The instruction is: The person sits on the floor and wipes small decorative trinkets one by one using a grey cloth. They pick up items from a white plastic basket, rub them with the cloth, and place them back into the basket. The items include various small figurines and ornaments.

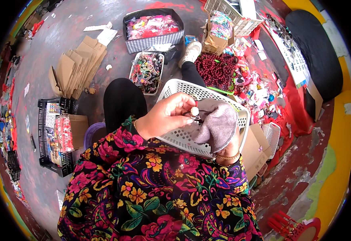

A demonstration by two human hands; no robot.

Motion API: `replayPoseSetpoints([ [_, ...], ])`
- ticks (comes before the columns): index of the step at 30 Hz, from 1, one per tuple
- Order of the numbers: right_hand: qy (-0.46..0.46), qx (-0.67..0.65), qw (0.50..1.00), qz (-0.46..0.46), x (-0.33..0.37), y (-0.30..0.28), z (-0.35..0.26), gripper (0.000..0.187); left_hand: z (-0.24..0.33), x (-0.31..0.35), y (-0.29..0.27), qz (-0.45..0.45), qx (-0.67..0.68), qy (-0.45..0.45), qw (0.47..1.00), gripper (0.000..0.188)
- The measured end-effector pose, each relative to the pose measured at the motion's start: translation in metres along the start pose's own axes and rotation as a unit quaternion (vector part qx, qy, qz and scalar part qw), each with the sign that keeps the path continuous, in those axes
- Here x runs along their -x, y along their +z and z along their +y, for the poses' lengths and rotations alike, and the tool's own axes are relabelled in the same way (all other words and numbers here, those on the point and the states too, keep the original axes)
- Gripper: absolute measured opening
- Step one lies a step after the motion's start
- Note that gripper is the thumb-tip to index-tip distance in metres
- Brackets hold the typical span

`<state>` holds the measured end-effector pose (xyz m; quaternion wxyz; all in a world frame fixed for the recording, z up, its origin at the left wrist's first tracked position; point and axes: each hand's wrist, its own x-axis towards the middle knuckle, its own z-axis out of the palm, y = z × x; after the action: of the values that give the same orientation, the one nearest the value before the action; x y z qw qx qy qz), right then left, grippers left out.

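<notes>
My left hand (162, 115) is closed in a pinch on a small trinket with a round beige end (194, 111). A bit of red and a dark, shiny part show beside that end; its exact kind is unclear. Over my right hand (232, 143) drapes a greyish-mauve cloth (219, 122), gripped from beneath, its fingers mostly hidden. The cloth's edge meets the trinket. Both hands are above a white perforated plastic basket (175, 140) at my lap.
Beyond the basket stand a tray of hair ties (147, 72), a checked fabric bin (154, 43) and dark red beads (215, 70). Flattened cardboard (77, 66) and a black crate (47, 154) lie left. Small goods cover red cloth (300, 108) on the right.
</notes>
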<state>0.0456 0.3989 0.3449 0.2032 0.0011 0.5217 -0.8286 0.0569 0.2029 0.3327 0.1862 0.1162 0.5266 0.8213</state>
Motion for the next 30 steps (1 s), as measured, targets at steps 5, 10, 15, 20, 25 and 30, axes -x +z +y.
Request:
replayPoseSetpoints([
  [5,0.044,-0.116,0.991,0.039,0.005,0.003,0.002,0.025,0.003,0.002,-0.005,0.000,-0.004,-0.052,0.999,0.026],
  [10,-0.005,0.032,0.999,-0.005,0.000,-0.018,0.011,0.029,0.005,0.004,-0.011,-0.017,0.001,-0.025,1.000,0.025],
  [15,-0.038,-0.172,0.980,0.093,0.004,-0.016,0.001,0.032,0.011,0.009,-0.012,0.019,-0.157,0.033,0.987,0.027],
  [20,-0.080,0.036,0.991,0.105,-0.012,-0.009,-0.009,0.031,0.025,0.013,-0.004,0.030,-0.436,0.130,0.890,0.030],
  [25,0.116,-0.144,0.983,-0.017,-0.002,0.003,0.019,0.032,0.031,0.013,0.007,-0.006,-0.403,0.132,0.906,0.036],
  [30,0.114,-0.411,0.897,-0.111,0.004,0.011,0.018,0.032,0.029,0.012,0.008,-0.043,-0.285,0.067,0.955,0.037],
])
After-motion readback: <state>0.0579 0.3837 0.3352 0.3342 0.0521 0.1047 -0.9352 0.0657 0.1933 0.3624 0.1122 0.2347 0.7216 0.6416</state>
